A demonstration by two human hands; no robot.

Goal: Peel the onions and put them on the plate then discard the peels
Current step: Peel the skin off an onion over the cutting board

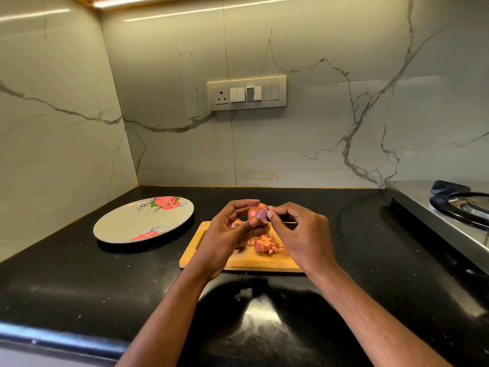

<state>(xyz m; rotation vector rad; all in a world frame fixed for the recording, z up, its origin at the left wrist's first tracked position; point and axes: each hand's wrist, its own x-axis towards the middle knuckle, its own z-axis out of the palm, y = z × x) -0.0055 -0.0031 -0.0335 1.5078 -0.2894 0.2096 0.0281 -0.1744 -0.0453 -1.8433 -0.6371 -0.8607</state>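
My left hand (227,234) holds a small red onion (258,212) between thumb and fingers, above the wooden cutting board (238,260). My right hand (299,231) pinches the onion's skin at its right side with thumb and fingertips. A heap of pink-orange peels (267,245) lies on the board under the hands. Another onion (237,223) shows partly behind my left hand. The round grey plate (127,226) with red rose prints lies on the counter to the left, with nothing on it.
The black counter (79,282) runs to a marble wall corner at the left and back. A steel gas stove (455,207) stands at the right edge. A switch panel with a socket (246,94) is mounted on the back wall.
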